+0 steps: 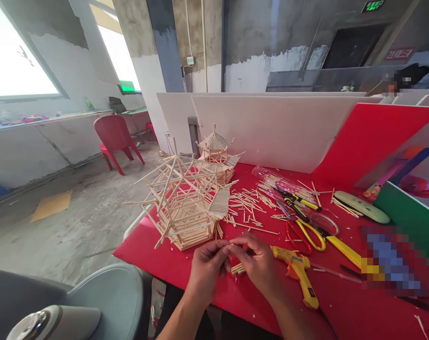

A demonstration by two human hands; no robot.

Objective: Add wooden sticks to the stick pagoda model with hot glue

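Observation:
My left hand [207, 262] and my right hand [258, 264] meet fingertip to fingertip at the front of the red table. Both are closed in a pinch, and whatever sits between the fingertips is too small and hidden to make out. Partly behind my right hand lies a small bundle of wooden sticks [237, 269]. Just right of that hand rests a yellow glue gun [299, 271]. Beyond my left hand stands an open pavilion frame of thin wooden sticks [189, 208], with one slatted roof panel [219, 202] on its right side. A smaller roofed stick pavilion [216, 151] stands behind it.
Loose cut sticks [246, 203] are strewn mid-table. To the right lie black-yellow pliers [295, 203], yellow-handled scissors [311, 231], a yellow utility knife [349, 250] and a pale green case [363, 208]. White boards [271, 127] line the back. A grey stool [115, 293] stands at lower left.

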